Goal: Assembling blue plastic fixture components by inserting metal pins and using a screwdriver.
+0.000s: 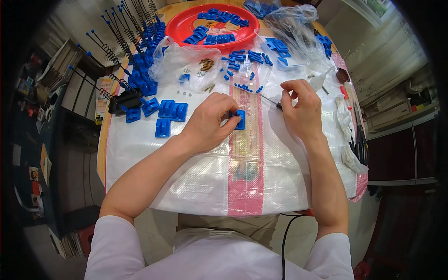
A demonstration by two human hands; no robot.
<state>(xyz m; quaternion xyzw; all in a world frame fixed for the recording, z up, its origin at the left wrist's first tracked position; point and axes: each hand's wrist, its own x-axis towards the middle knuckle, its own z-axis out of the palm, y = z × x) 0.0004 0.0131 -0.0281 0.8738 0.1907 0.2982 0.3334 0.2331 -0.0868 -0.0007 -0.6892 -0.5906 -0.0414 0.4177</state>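
Observation:
My left hand (212, 122) is closed on a small blue plastic part (241, 120), its thumb and fingers pinching the part's left side just above the sheet's pink stripe. The fingers hide some of the part. My right hand (303, 108) is raised to the right, fingers loosely curled, with a gap between thumb and forefinger and nothing visible there. Close by its thumb is a screwdriver (279, 106) with a dark handle, partly hidden behind the hand. Left of my left hand lie several similar blue parts (172, 110) and a single one (162, 128).
Blue bases with springs and rods (142, 77) crowd the far left. A red basin (170, 29) of blue parts stands at the back. Plastic bags (175, 60) hold brass-coloured screws (206, 64) and small blue pieces (247, 87). A white bottle (317, 82) lies at right.

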